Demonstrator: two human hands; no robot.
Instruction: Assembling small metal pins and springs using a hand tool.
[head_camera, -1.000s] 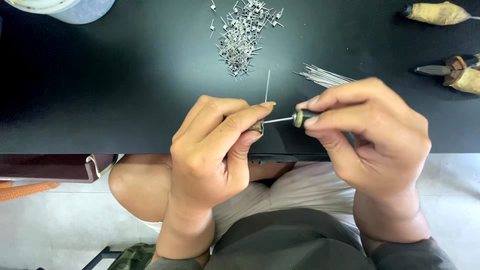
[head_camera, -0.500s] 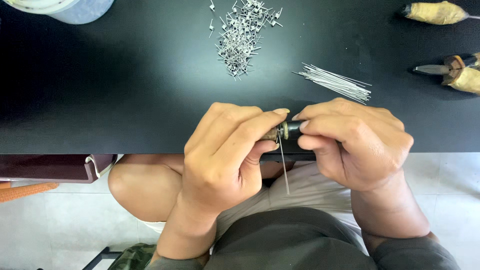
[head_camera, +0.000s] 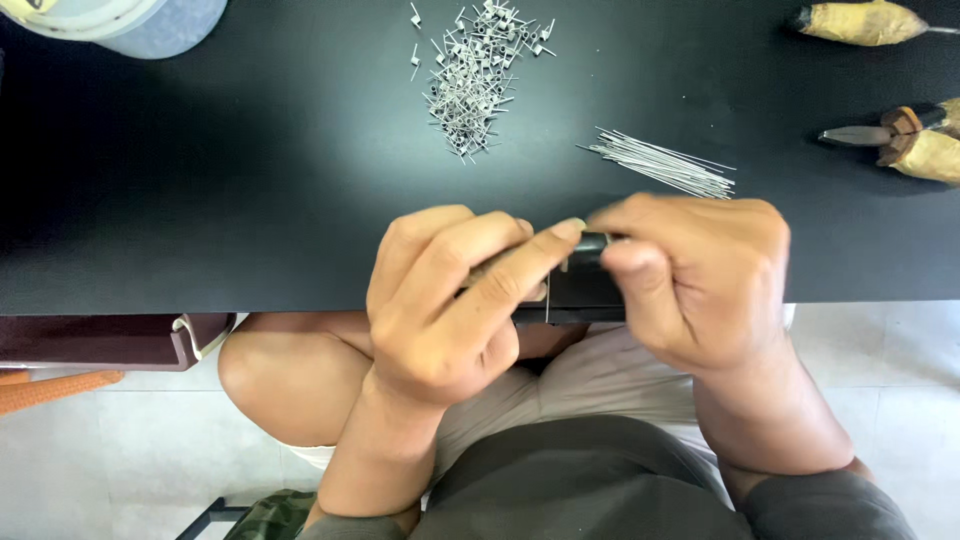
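Note:
Over the near edge of a black table (head_camera: 250, 200), my left hand (head_camera: 450, 300) and my right hand (head_camera: 700, 275) meet fingertip to fingertip. Between them they pinch a small dark winding tool (head_camera: 590, 243) with a thin steel wire (head_camera: 548, 298) that hangs straight down from it. Most of the tool is hidden by my fingers. A bundle of straight wires (head_camera: 665, 165) lies just beyond my right hand. Farther back sits a heap of small finished wire coils (head_camera: 475, 80).
Pliers with wrapped handles (head_camera: 905, 140) lie at the right edge, and another wrapped tool (head_camera: 865, 20) at the top right. A pale round container (head_camera: 130, 20) stands at the top left. My bare knee (head_camera: 290, 370) is under the table edge.
The wire has swung from pointing up over the table to hanging down. My hands have closed together around the tool, covering it more.

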